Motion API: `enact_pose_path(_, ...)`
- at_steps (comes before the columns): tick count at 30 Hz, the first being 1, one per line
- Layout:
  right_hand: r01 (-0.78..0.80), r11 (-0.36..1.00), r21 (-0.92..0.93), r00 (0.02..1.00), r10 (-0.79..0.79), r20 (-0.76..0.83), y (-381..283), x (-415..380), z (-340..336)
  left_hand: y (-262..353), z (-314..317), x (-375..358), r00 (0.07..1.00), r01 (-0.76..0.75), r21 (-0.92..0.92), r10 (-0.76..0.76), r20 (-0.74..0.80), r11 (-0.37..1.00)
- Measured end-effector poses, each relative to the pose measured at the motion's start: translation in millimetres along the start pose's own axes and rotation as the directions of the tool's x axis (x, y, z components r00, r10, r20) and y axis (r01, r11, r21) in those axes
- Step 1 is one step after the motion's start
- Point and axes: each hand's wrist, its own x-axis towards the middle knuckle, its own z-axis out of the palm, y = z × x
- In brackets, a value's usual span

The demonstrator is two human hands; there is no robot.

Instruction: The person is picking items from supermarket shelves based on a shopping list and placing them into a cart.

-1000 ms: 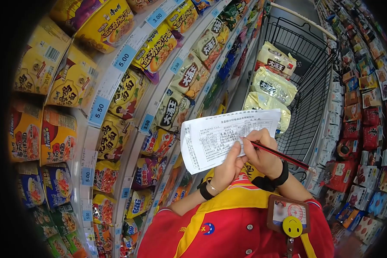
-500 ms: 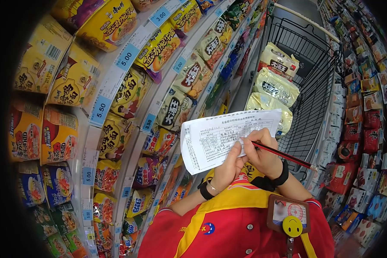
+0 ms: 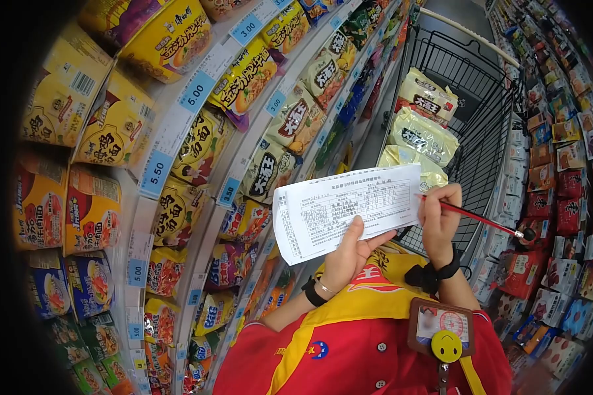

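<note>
My left hand (image 3: 350,258) grips a printed paper form (image 3: 310,230) from its lower edge, thumb on top and fingers partly underneath. Printed tables and handwriting cover the form, and another sheet's edge shows behind it. In my right hand (image 3: 440,220) is a red-and-black pencil (image 3: 471,214), pinched between thumb and fingers. Its writing end points at the form's right edge; whether it touches cannot be made out. Just beyond the form, several noodle packets (image 3: 425,135) lie in a black wire shopping cart (image 3: 484,92).
Shelves on the left hold instant noodle cups (image 3: 112,125) and bagged noodles (image 3: 290,122) behind blue price tags (image 3: 196,92). Packaged snacks (image 3: 560,210) line the right side of the aisle. A badge (image 3: 441,327) with a yellow smiley reel hangs on my red shirt.
My right hand has moved right with the pencil, from the form's middle to its right edge, uncovering more writing. My left fingers now show spread below the form, which has shifted slightly left.
</note>
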Motion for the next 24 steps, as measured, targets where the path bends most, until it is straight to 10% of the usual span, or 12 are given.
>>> enact_pose_path(14,0.089,0.586,-0.806,0.994,0.005,0.113,30,3,-43,-7,-6,1,0.998,-0.007,0.079,0.013,-0.066,0.997)
enact_pose_path(19,0.243,0.476,-0.846,0.955,0.037,0.295,34,-4,-33,-7,-6,-1,0.995,-0.006,0.102,0.016,-0.102,0.995)
enact_pose_path(24,0.249,0.667,-0.702,0.903,0.102,0.417,28,-10,-25,-10,-12,-2,0.996,0.019,0.130,-0.007,-0.091,0.991)
